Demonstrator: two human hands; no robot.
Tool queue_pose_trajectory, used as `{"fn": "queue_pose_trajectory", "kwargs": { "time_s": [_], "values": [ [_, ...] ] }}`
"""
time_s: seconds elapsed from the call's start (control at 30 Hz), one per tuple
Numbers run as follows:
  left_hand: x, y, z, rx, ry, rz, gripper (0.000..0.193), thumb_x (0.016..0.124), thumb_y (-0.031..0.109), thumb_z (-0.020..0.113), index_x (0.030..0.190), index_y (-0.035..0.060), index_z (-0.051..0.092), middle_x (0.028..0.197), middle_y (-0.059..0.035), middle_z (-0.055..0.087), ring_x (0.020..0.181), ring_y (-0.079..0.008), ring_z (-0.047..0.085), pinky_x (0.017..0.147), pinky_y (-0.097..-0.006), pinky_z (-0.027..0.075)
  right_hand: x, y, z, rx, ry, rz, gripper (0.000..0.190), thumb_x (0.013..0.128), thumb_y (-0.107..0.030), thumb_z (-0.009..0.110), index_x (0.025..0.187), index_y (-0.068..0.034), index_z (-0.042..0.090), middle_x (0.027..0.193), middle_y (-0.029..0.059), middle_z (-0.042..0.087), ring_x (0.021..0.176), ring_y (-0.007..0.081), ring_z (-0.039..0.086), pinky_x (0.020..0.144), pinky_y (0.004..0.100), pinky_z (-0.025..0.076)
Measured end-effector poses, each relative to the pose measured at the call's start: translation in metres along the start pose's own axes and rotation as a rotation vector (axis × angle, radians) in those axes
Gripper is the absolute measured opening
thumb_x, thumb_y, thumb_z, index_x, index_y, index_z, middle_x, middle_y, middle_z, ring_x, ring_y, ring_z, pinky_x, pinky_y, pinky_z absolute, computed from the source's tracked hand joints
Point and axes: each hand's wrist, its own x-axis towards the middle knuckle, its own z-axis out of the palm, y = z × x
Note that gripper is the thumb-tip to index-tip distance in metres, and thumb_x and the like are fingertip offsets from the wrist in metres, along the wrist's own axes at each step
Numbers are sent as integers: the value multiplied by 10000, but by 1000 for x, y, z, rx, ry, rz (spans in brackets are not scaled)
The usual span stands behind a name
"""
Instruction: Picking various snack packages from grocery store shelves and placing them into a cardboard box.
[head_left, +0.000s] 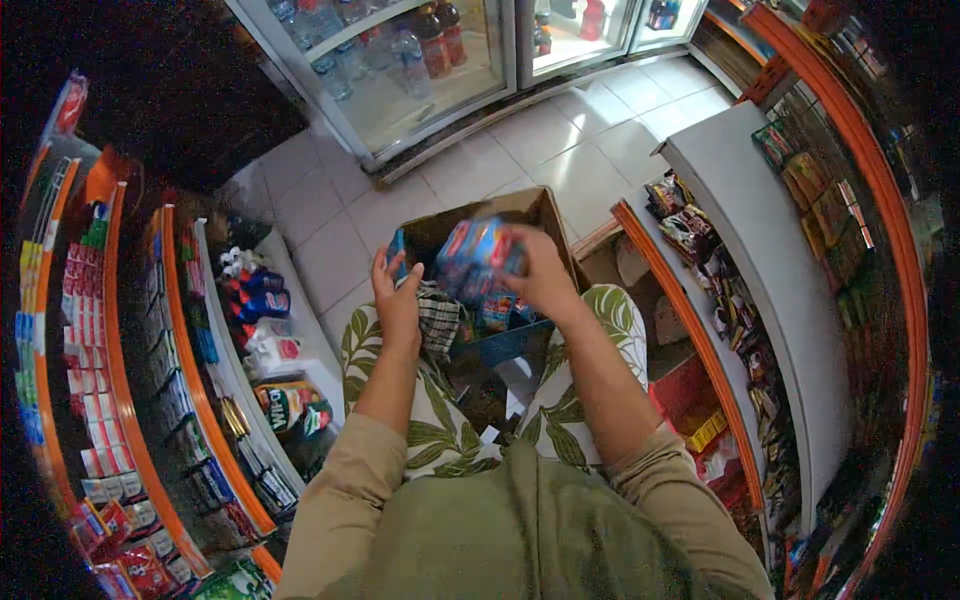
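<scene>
My right hand (544, 274) grips a bundle of blue and red packets (480, 251), blurred, above an open cardboard box (551, 214). More colourful packets (502, 309) lie inside the box, which stands between my knees. My left hand (397, 304) is at the box's left side, thumb and fingers apart, beside an upright blue piece (396, 251). Whether the fingers grip that piece is unclear. Just right of my left wrist, a checked cloth (439, 319) hangs over the box's near left edge.
Shelves with orange edges (180, 345) on the left carry boxes and sachets. Detergent bottles (262, 300) and a pouch (283, 405) sit on the low left shelf. At right, a shelf holds snack packets (690, 225). Glass-door drink coolers (420, 82) stand beyond the tiled floor (480, 161).
</scene>
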Motion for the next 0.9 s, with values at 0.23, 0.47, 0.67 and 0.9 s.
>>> {"fn": "queue_pose_trajectory", "kwargs": {
  "time_s": [0.23, 0.47, 0.67, 0.9],
  "values": [
    [3, -5, -6, -53, 19, -9, 646, 753, 26, 639, 1309, 118, 323, 1191, -94, 462, 1107, -188, 414, 932, -304, 320, -13, -13, -39, -108, 111, 89, 334, 761, -134, 622, 1084, -83, 552, 1178, 156, 508, 1109, 278, 478, 939, 343, 363],
    [1, -2, -12, 41, 29, -26, 653, 736, 40, 658, 1300, 111, 338, 1155, -84, 494, 1072, -182, 436, 914, -322, 338, -102, -76, -178, -575, 479, 64, 218, 783, 16, 529, 987, -47, 575, 1103, 120, 544, 1072, 270, 491, 904, 351, 378],
    [20, -25, -27, -41, -7, -118, 700, 720, 81, 687, 1303, 58, 300, 1159, -112, 493, 1054, -190, 456, 910, -321, 361, -273, -56, -329, -1183, 878, 339, 272, 780, -32, 560, 1051, -45, 558, 1107, 152, 533, 1025, 292, 503, 869, 407, 402],
    [5, -16, -17, -66, -40, -97, 673, 736, 103, 669, 1310, 81, 318, 1163, -152, 489, 1066, -226, 464, 928, -348, 335, -440, -44, -447, -1841, 1158, 857, 420, 793, -316, 577, 1121, -57, 542, 1106, 178, 534, 1018, 391, 489, 838, 517, 397]
  ]
}}
